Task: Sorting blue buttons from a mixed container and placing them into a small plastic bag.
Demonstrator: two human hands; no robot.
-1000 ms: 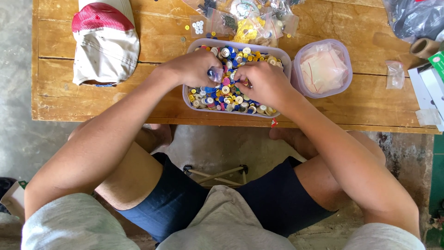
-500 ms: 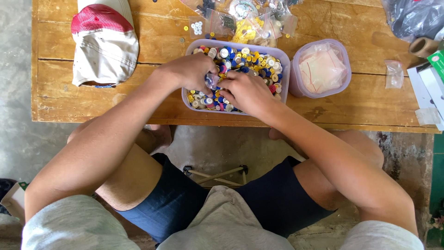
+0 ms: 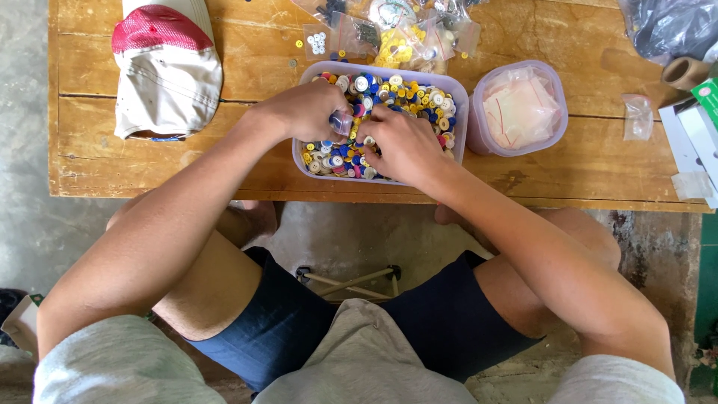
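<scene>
A clear rectangular tub (image 3: 458, 88) full of small buttons (image 3: 415, 97) in blue, yellow, white and pink sits on the wooden table (image 3: 583, 161). My left hand (image 3: 310, 108) rests over the tub's left part, fingers curled around a small clear bag (image 3: 340, 122) with dark pieces inside. My right hand (image 3: 400, 146) lies in the middle of the tub, fingers bent down into the buttons, its fingertips close to the left hand. What the right fingers pinch is hidden.
A red and cream cap (image 3: 166, 67) lies at the table's left. A round tub of small plastic bags (image 3: 521, 108) stands right of the button tub. Filled little bags (image 3: 396, 34) lie behind. A tape roll (image 3: 684, 72) and white boxes (image 3: 695, 142) sit far right.
My right hand has slid left from the tub's right side toward the middle, meeting the left hand. The left hand stayed at the tub's left part.
</scene>
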